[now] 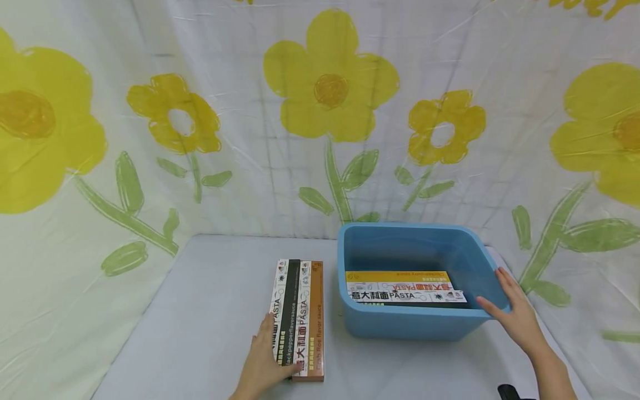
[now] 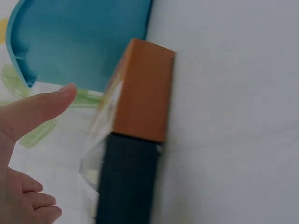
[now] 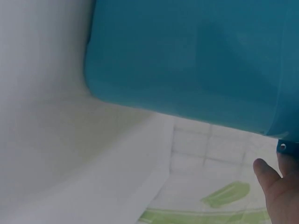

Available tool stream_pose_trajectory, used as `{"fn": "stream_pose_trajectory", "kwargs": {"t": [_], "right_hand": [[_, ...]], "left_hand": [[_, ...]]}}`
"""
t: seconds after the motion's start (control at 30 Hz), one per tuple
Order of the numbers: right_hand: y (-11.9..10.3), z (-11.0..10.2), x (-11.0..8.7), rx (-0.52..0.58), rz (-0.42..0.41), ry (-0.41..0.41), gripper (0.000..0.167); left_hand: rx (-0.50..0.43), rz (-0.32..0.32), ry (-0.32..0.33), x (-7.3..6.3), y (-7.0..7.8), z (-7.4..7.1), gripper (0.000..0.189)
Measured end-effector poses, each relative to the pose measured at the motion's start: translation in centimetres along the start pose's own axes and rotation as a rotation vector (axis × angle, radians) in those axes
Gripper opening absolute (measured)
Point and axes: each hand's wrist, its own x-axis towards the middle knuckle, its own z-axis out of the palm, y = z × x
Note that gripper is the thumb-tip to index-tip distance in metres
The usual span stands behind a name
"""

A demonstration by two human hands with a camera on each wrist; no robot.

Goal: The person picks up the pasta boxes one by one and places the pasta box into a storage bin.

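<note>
Slim pasta boxes [image 1: 303, 316], black and orange bands, left grip [image 1: 262, 354] unclenched, right grip [image 1: 518, 319] unclenched

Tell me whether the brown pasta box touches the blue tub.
Apart. The head view shows a bare strip of table between the brown pasta box and the blue tub.

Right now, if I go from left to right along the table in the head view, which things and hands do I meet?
Left hand, black-striped pasta box, brown-striped pasta box, blue bin, right hand.
</note>
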Motion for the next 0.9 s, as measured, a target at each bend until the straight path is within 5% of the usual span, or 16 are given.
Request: {"fn": "stream_pose_trajectory", "kwargs": {"t": [0.33, 0.9], "right_hand": [[-0.1, 0.0, 0.1, -0.018, 0.017, -0.009, 0.085], [-0.1, 0.0, 0.1, -0.025, 0.035, -0.014, 0.085]], "left_hand": [[-0.157, -0.236, 0.01, -0.8, -2.0, 2.6, 0.14], [-0.131, -0.171, -0.008, -1.8, -2.6, 3.2, 0.137]]}}
